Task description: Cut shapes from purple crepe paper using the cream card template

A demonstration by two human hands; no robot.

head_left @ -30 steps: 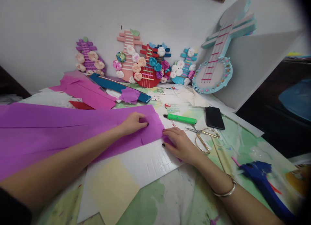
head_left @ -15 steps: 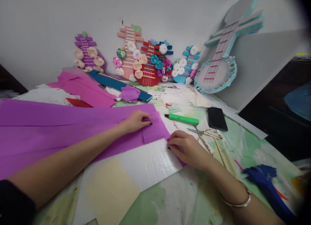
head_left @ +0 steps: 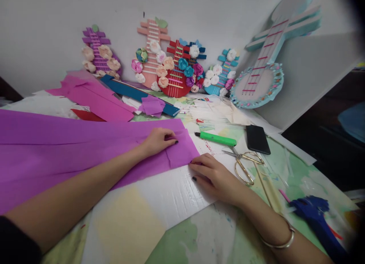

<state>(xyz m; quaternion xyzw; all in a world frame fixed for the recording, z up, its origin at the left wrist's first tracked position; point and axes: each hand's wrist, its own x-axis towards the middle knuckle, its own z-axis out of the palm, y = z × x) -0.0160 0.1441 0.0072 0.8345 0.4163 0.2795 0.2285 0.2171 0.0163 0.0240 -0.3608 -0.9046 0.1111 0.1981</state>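
Purple paper point(head_left: 94, 148), long axis crosswise, right end at right hand point(head_left: 213, 176)

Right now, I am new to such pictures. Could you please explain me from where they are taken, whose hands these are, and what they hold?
There is no machine. A camera on a person's head looks forward and down at that person's own bare hands. The left hand rests on purple paper; the right hand is at its corner, though a firm grip is hard to confirm. Under the paper lies a white board. Scissors and a blue glue gun lie to the right.
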